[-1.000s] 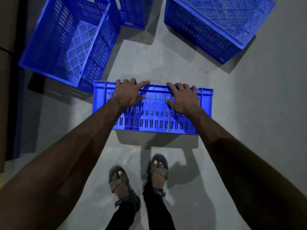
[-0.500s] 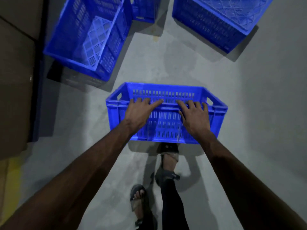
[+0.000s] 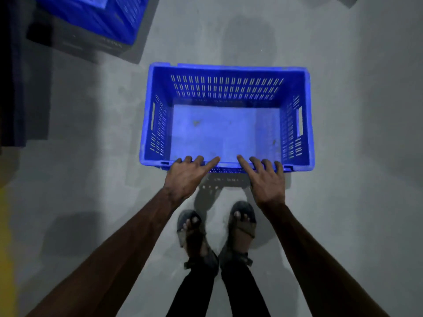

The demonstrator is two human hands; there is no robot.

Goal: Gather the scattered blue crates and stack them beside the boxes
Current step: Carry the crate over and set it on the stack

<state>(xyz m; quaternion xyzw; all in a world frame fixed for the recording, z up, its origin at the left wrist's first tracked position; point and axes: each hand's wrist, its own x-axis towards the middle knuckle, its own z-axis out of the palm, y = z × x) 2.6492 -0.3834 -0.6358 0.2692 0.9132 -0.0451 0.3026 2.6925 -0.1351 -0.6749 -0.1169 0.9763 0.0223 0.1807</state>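
Observation:
A blue slotted crate [image 3: 226,88] sits upright in the middle of the head view, its open top facing me and its inside empty. My left hand [image 3: 185,177] and my right hand [image 3: 266,179] are both on its near long rim, fingers laid over the top edge, thumbs hidden. Whether the crate rests on the grey floor or hangs just above it cannot be told. A second blue crate [image 3: 103,17] lies at the top left, cut off by the frame.
A dark stack of boxes [image 3: 11,76] runs down the left edge, with a dark low object [image 3: 75,40] under the second crate. My sandalled feet [image 3: 190,229] stand just behind the crate. A yellow strip [image 3: 3,236] shows at the lower left.
The crate has turned from standing on its side to upright with its opening up. My hands have shifted from its slotted wall to its near rim. The other crates have slid up out of view.

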